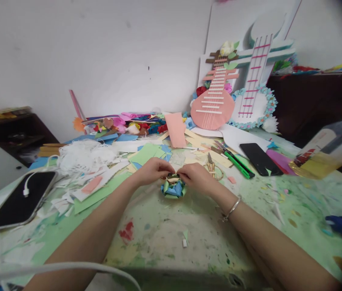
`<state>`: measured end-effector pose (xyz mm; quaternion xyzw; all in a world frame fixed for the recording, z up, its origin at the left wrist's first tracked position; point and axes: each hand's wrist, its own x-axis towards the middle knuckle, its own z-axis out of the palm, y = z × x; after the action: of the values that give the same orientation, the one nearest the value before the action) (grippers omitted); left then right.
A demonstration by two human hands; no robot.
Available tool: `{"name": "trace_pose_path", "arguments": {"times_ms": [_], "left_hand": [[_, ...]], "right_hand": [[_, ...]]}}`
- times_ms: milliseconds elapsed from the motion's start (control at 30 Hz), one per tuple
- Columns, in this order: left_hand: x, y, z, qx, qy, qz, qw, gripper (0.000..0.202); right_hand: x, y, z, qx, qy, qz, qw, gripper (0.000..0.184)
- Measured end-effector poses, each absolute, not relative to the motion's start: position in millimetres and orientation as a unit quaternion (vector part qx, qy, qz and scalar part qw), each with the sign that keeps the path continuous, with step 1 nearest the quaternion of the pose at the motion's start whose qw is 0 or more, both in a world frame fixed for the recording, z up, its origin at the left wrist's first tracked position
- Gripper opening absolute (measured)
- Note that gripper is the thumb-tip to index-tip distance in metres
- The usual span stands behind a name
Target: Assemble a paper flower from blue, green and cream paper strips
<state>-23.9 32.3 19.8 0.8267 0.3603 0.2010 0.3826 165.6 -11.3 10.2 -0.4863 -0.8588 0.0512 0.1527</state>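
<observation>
A small craft of folded blue, green and cream paper (174, 189) sits on the table in front of me, under my fingertips. My left hand (154, 170) is closed in a pinch at its upper left edge. From the other side, my right hand (197, 177) pinches the upper right edge. The two sets of fingertips nearly meet over the dark top of the piece, and what exactly lies between them is partly hidden. Gold-handled scissors (211, 165) lie just beyond my right hand.
A green utility knife (238, 163), a black phone (258, 158) and a plastic bottle (325, 149) lie to the right. Paper scraps (149, 152) and a tablet (22, 200) with a white cable are on the left. Paper instruments (213, 107) lean against the wall.
</observation>
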Motion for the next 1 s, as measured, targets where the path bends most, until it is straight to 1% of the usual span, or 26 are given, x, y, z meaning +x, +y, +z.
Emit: {"name": "trace_pose_path", "arguments": {"times_ms": [133, 233, 367, 533, 600, 700, 867, 1000], "left_hand": [[-26, 35, 17, 0.807, 0.374, 0.198, 0.412, 0.023], [-26, 37, 14, 0.812, 0.369, 0.196, 0.408, 0.022], [-24, 37, 11, 0.827, 0.35, 0.198, 0.394, 0.02], [-22, 34, 14, 0.805, 0.352, 0.208, 0.43, 0.012], [-21, 32, 16, 0.814, 0.359, 0.211, 0.404, 0.009], [-19, 31, 16, 0.833, 0.367, 0.225, 0.348, 0.004], [-17, 32, 12, 0.849, 0.359, 0.23, 0.311, 0.008], [-13, 28, 13, 0.867, 0.36, 0.226, 0.26, 0.008]], "right_hand": [[163, -16, 12, -0.478, -0.869, -0.01, 0.13, 0.026], [162, -17, 11, -0.467, -0.874, -0.042, 0.128, 0.025], [160, -16, 8, -0.446, -0.88, -0.042, 0.159, 0.025], [160, -15, 3, -0.431, -0.878, -0.041, 0.205, 0.018], [160, -14, 2, -0.427, -0.88, -0.032, 0.207, 0.017], [160, -14, 1, -0.428, -0.881, -0.012, 0.204, 0.019], [159, -14, 4, -0.442, -0.875, 0.012, 0.198, 0.021], [162, -10, 4, -0.452, -0.87, 0.061, 0.188, 0.024]]}}
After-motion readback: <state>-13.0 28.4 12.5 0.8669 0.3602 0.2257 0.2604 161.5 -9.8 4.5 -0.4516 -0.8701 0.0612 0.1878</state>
